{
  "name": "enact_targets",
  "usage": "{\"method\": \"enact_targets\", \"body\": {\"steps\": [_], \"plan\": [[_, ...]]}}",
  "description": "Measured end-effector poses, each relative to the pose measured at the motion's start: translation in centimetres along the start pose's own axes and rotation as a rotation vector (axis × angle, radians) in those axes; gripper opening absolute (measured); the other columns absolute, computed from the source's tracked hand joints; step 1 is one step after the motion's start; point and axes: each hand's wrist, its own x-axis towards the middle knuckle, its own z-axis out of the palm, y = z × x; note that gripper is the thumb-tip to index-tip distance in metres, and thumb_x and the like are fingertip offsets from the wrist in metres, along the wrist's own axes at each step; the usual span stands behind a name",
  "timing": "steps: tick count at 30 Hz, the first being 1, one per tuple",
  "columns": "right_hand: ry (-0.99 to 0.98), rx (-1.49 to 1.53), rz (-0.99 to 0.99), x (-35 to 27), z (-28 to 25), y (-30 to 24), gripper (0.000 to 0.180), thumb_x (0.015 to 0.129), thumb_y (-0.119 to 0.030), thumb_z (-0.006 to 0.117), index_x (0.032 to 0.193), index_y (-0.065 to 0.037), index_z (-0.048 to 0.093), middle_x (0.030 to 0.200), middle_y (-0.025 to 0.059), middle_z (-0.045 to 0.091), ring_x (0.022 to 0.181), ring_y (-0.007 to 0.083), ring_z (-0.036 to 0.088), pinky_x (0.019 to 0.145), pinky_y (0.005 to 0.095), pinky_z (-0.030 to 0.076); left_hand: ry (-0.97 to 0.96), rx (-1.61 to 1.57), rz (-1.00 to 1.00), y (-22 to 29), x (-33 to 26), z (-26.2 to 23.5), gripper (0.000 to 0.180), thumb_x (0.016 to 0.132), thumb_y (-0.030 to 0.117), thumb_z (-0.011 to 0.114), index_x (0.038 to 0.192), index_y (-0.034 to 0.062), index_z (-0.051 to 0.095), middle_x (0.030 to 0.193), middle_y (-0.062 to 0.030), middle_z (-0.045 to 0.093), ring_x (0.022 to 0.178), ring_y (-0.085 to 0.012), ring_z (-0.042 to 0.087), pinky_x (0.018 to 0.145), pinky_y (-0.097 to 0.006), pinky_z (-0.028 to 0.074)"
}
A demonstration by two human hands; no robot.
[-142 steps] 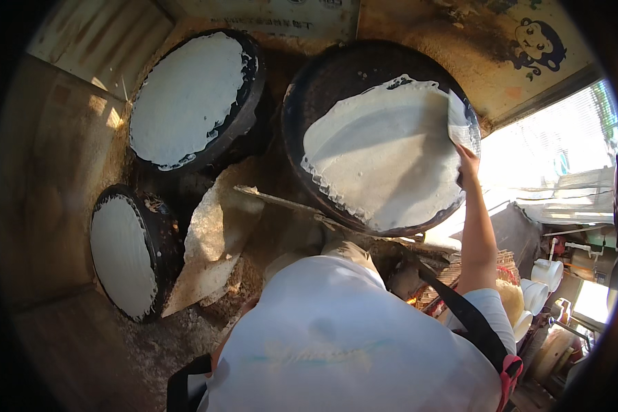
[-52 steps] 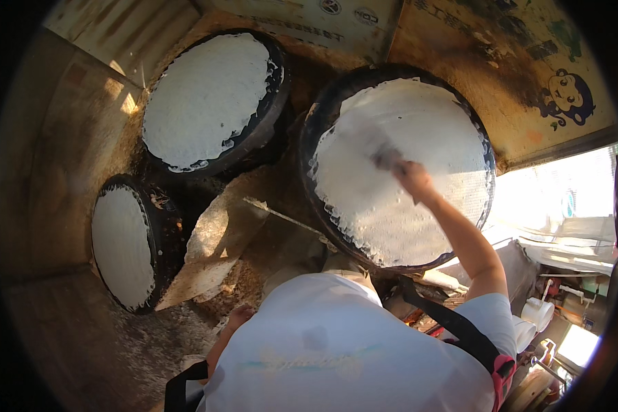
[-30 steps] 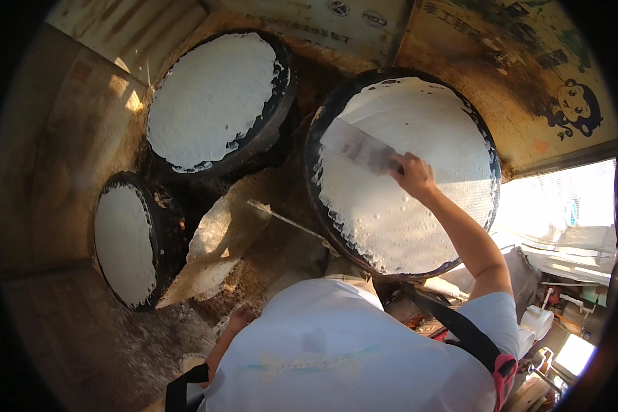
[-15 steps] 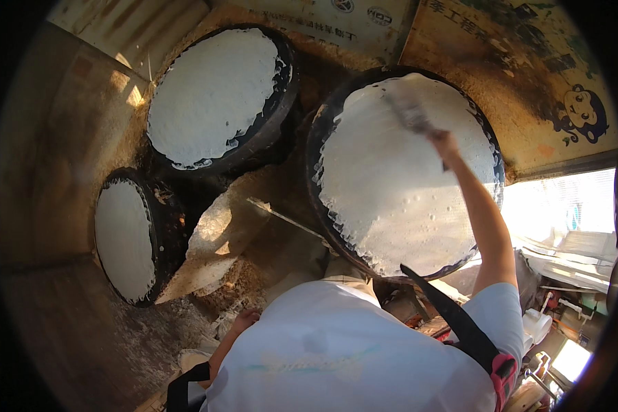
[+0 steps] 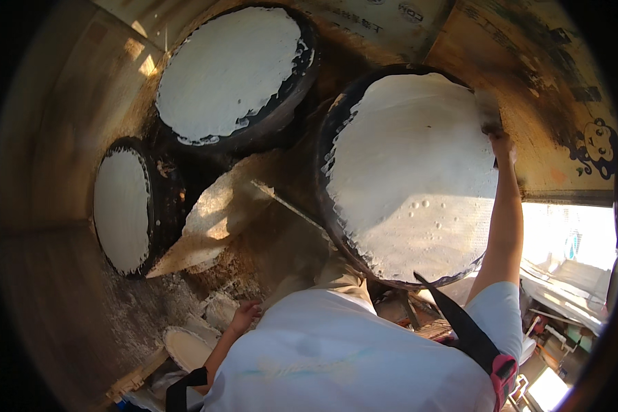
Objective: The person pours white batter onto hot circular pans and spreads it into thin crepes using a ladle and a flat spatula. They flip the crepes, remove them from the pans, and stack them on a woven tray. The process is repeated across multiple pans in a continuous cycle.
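My right hand [image 5: 504, 147] is closed on the handle of a flat, broad-ended tool [image 5: 487, 111], too blurred to tell whether brush or scraper. The tool is at the right rim of a big round dark pan [image 5: 327, 192]. White, smooth, wet-looking stuff [image 5: 412, 151] covers the pan's face, with several bubbles in the lower right and ragged edges along the dark rim. Down at my left side, my left hand [image 5: 246, 317] hangs with fingers loosely apart and nothing visible in it.
Two more dark round pans with white faces stand at the upper left [image 5: 230, 75] and far left [image 5: 122, 209]. A pale ragged sheet [image 5: 216, 216] and a thin stick [image 5: 288, 204] lie between them and the big pan. Stained panels [image 5: 542, 96] rise behind. A pale round container [image 5: 187, 348] sits below my left hand.
My right hand has swept the tool from the upper middle of the white surface to the right rim. The view has shifted slightly. My left hand shows a little more.
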Motion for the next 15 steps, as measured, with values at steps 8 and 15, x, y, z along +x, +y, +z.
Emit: {"method": "enact_targets", "body": {"steps": [8,15], "plan": [[-0.016,-0.053,-0.760,-7.6,1.1,-13.4,0.039,0.081,-0.034,0.059,0.119,-0.025,0.055,0.111,0.0127,0.059,0.094,0.0301,0.060,0.077,0.0413,0.049,-0.074,-0.592,-0.123,-12.2,-0.2,-3.2,0.028,0.090,0.020,0.054,0.115,0.0076,0.053,0.091,-0.0017,0.059,0.080,-0.0122,0.057,0.067,-0.028,0.048],[-0.408,0.157,-1.282,-39.5,1.7,-24.3,0.068,0.075,-0.025,0.067,0.134,-0.031,0.034,0.105,0.0122,0.061,0.077,0.0328,0.062,0.066,0.0412,0.051,0.247,-0.367,0.087,-22.1,-8.2,1.3,0.027,0.090,0.019,0.054,0.113,0.0048,0.053,0.085,-0.0012,0.057,0.072,-0.0109,0.055,0.061,-0.025,0.046]]}}
